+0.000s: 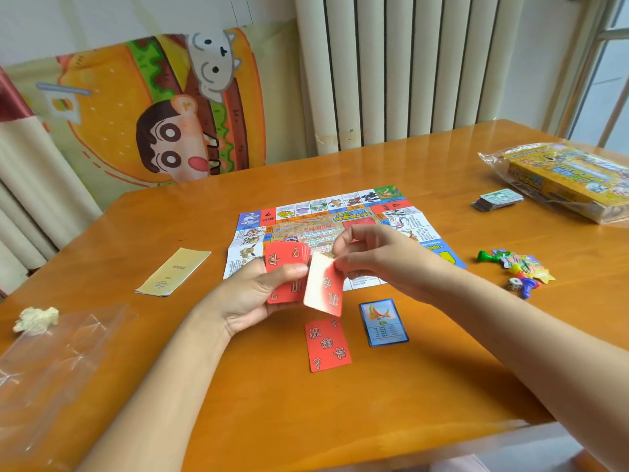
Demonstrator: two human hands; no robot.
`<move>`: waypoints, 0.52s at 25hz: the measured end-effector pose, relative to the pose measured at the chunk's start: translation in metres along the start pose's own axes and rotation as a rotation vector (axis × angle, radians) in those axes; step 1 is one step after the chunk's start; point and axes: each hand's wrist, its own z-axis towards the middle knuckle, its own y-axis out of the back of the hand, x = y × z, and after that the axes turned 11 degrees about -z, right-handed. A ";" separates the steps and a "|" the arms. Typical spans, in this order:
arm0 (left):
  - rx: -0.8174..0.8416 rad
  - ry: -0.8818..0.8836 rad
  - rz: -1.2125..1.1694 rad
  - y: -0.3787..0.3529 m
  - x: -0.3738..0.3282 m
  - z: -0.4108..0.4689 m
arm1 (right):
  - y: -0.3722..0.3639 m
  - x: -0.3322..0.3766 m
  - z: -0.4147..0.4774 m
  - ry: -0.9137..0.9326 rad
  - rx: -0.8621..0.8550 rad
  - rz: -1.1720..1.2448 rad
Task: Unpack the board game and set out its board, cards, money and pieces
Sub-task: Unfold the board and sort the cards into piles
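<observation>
Nearest on the orange wooden surface (442, 369) lies a flat red paper card (328, 345). Above it, the left hand (252, 298) grips a red card stack (289, 257). The right hand (371, 257) pinches one top card (323, 291) by its edge. It looks light and bendy.

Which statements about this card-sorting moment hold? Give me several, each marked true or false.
1. The left hand holds a stack of red cards. True.
2. The right hand is empty. False: it pinches a single red card beside the stack.
3. The board lies unfolded on the table. True.
4. The blue card lies on the board. False: it lies on the bare table, nearer the person than the board.
5. The pieces lie loose on the table, right of the board. True.
</observation>
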 end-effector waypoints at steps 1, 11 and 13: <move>0.020 0.004 -0.007 -0.002 0.001 -0.001 | -0.002 0.000 0.000 0.018 -0.038 -0.014; -0.256 -0.293 -0.177 -0.030 0.007 0.009 | -0.016 -0.006 0.004 0.013 -0.124 0.067; -0.253 -0.273 -0.308 -0.033 0.006 0.008 | -0.017 -0.005 0.004 -0.010 -0.160 0.008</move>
